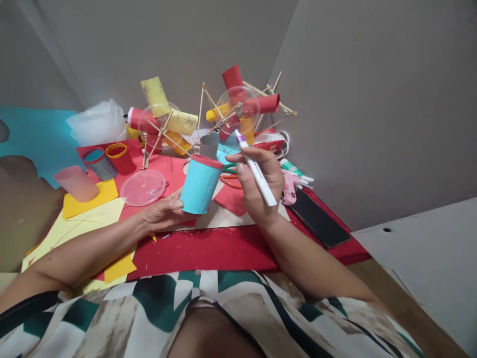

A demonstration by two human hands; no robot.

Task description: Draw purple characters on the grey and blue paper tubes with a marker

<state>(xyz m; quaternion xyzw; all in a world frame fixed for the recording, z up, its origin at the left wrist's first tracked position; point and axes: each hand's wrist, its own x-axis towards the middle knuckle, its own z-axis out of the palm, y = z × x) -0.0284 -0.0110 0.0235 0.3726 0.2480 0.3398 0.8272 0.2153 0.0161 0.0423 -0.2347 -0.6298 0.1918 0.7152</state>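
Note:
My left hand [164, 211] grips the base of a light blue paper cup [199, 185] with a red rim, holding it tilted above the red paper. My right hand [261, 186] is closed round a white marker [256, 171] with a purple tip, its tip pointing up and away, just right of the cup's rim. Both hands hover over sheets of red paper [208, 248] and yellow paper [93, 214] on the floor.
Two stick-and-cup windmill models [164, 124] [242, 107] stand by the wall. A clear plastic lid [143, 187], a pink cup [76, 183], two small cups [108, 160], a grey tube [208, 145], a pink glue gun [288, 188], a black phone [318, 219] and a plastic bag [97, 122] lie around.

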